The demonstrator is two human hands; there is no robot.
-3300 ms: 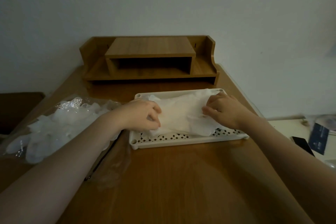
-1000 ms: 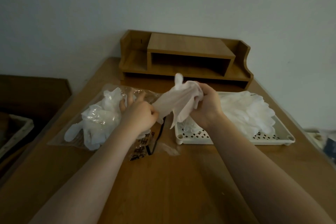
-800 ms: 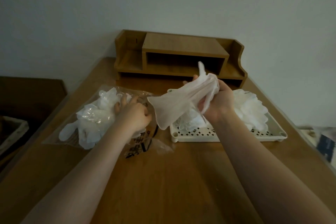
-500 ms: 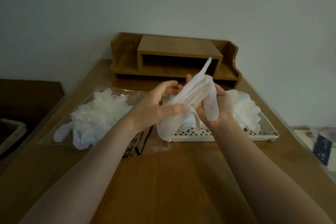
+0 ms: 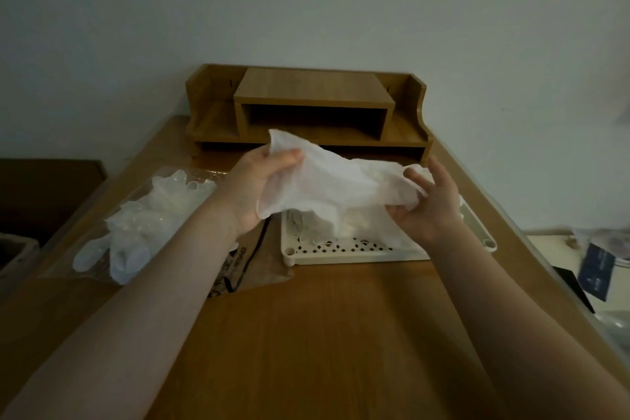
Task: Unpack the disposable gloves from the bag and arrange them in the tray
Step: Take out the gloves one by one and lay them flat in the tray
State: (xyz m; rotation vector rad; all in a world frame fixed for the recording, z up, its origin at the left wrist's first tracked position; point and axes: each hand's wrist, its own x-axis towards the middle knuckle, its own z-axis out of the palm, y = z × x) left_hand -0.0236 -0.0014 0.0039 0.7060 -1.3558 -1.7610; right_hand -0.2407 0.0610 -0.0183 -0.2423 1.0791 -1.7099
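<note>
Head view
Glove (image 5: 335, 186): stretched above the tray's left half, held in the air.
Left hand (image 5: 260, 189): grips its cuff end.
Right hand (image 5: 430, 203): pinches its finger end.
Tray (image 5: 354, 254): mid-desk, gloves inside.
Bag (image 5: 143, 222): near desk's left edge, gloves inside.

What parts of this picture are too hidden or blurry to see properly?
- Head view: much of the tray floor and the gloves lying in it, covered by the held glove and the right hand.
- Print on the bag: partly under the left hand's forearm, too dim to read.
- Dark items at the right edge: blurred and cut off.
</note>
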